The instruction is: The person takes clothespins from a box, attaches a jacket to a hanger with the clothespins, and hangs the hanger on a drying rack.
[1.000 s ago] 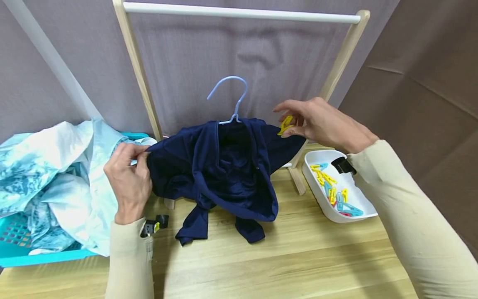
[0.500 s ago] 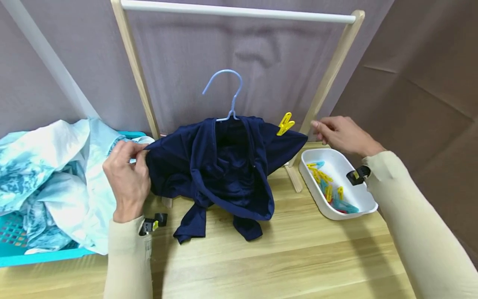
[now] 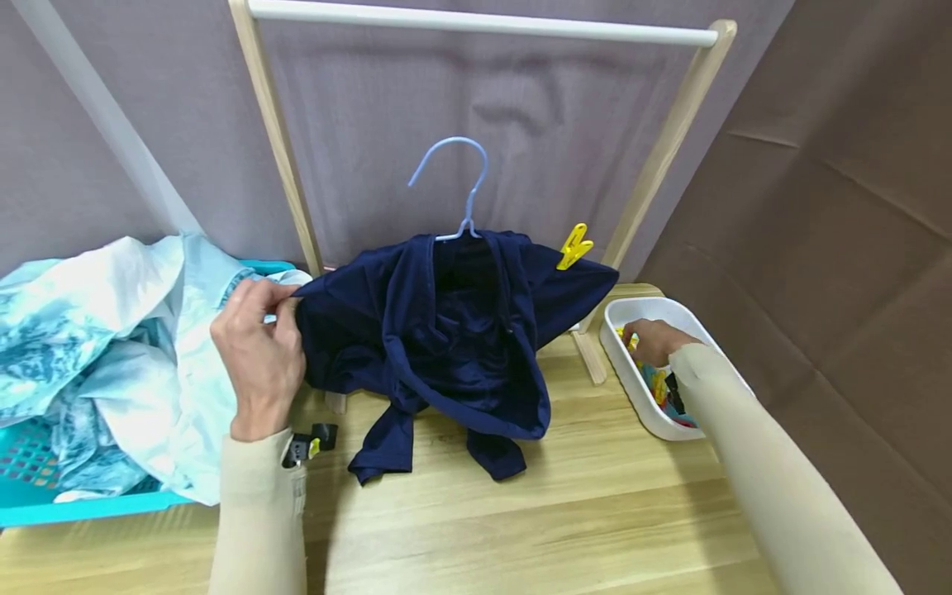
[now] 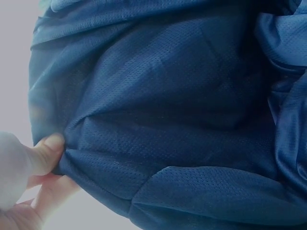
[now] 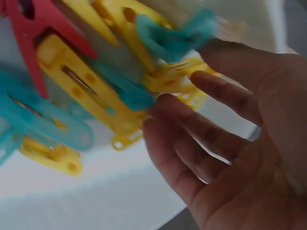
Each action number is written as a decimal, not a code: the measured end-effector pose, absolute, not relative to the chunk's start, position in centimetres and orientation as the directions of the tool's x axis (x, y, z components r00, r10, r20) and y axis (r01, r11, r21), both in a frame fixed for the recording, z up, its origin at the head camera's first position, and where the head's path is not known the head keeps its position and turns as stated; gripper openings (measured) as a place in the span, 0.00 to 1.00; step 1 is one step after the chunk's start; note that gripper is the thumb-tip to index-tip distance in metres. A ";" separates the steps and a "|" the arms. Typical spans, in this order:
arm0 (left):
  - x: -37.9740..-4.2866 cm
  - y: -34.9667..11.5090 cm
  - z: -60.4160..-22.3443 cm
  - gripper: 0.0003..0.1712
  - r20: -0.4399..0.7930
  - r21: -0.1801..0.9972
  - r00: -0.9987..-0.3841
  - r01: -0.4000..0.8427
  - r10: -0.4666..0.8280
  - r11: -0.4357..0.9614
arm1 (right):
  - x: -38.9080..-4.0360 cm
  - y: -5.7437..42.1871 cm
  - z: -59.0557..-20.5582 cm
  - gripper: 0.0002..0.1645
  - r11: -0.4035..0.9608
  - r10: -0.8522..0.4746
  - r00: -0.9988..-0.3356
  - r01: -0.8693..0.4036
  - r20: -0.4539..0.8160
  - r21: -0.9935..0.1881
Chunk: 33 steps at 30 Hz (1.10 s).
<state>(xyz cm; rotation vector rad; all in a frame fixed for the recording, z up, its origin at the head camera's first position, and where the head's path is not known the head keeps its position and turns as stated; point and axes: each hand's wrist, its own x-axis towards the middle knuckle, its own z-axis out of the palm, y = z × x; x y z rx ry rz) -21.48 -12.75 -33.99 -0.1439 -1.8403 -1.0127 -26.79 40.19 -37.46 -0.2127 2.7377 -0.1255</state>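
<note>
A navy jacket (image 3: 468,372) of fine mesh cloth, open at the front, spreads over a light-blue hanger (image 3: 470,198) whose hook stands up from the neck. At its left end my left hand (image 3: 260,355) pinches the cloth between thumb and fingers; the left wrist view shows this pinch at the jacket's edge (image 4: 110,158). A yellow clothespin (image 3: 574,246) sits clipped on the jacket's right shoulder. My right hand (image 3: 658,341) is down in the white tray (image 3: 632,397), its loosely bent fingertips among yellow, teal and red clothespins (image 5: 91,86).
A wooden rack with a white rail (image 3: 476,21) stands behind the jacket. On the left, a turquoise basket (image 3: 97,514) holds a heap of white and blue cloth (image 3: 134,380). Everything stands on a wood-grain table (image 3: 521,529) before a grey curtain.
My right hand let go of the yellow clothespin, leaving it clipped on the jacket, then moved right and down into the tray. My left hand keeps its pinch on the jacket.
</note>
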 end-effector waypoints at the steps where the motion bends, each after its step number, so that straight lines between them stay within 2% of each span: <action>1: -21.5 -12.7 -34.0 0.07 0.801 0.576 -0.503 0.503 -0.324 0.644 | -26.9 40.2 -37.8 0.14 0.986 -0.158 -0.912 -0.126 -0.378 -0.108; 4: -21.5 -12.7 -34.0 0.07 0.800 0.578 -0.505 0.504 -0.324 0.641 | -27.2 40.3 -38.7 0.12 0.986 -0.158 -0.921 -0.127 -0.355 -0.108; 9: -21.5 -12.6 -34.0 0.08 0.796 0.583 -0.509 0.504 -0.326 0.637 | -26.9 40.9 -38.8 0.06 0.968 -0.195 -0.948 -0.146 -0.253 -0.203; 13: -21.5 -12.7 -34.0 0.08 0.796 0.582 -0.512 0.501 -0.323 0.640 | -26.6 41.3 -37.6 0.10 0.942 -0.226 -0.948 -0.153 -0.226 -0.299; 15: -21.5 -12.7 -34.0 0.08 0.796 0.581 -0.513 0.500 -0.321 0.642 | -26.4 41.4 -36.7 0.08 0.928 -0.227 -0.944 -0.136 -0.239 -0.347; 18: -21.6 -12.8 -34.0 0.08 0.795 0.582 -0.515 0.496 -0.320 0.645 | -25.8 41.4 -35.2 0.08 0.925 -0.196 -0.955 -0.106 -0.220 -0.364; 21: -21.5 -12.9 -34.0 0.08 0.794 0.584 -0.515 0.495 -0.323 0.643 | -24.9 40.8 -33.5 0.15 0.926 -0.175 -0.977 -0.121 -0.124 -0.358; 23: -21.5 -13.0 -34.0 0.07 0.794 0.584 -0.514 0.499 -0.324 0.641 | -24.1 39.9 -32.2 0.16 0.927 -0.162 -0.986 -0.140 -0.034 -0.347; 25: -21.6 -13.0 -34.0 0.08 0.795 0.582 -0.515 0.502 -0.320 0.640 | -22.8 38.7 -30.7 0.17 0.922 -0.153 -0.987 -0.158 0.043 -0.355; 29: -21.7 -12.8 -34.1 0.08 0.796 0.580 -0.519 0.504 -0.313 0.640 | -19.7 35.9 -27.3 0.27 0.906 -0.152 -0.973 -0.208 0.176 -0.368; 31: -21.7 -12.8 -34.1 0.08 0.796 0.579 -0.520 0.506 -0.309 0.640 | -18.1 34.0 -25.8 0.25 0.886 -0.177 -0.956 -0.259 0.236 -0.384; 33: -21.6 -12.9 -34.1 0.08 0.796 0.579 -0.520 0.505 -0.310 0.640 | -16.7 31.9 -24.4 0.18 0.850 -0.222 -0.927 -0.336 0.301 -0.406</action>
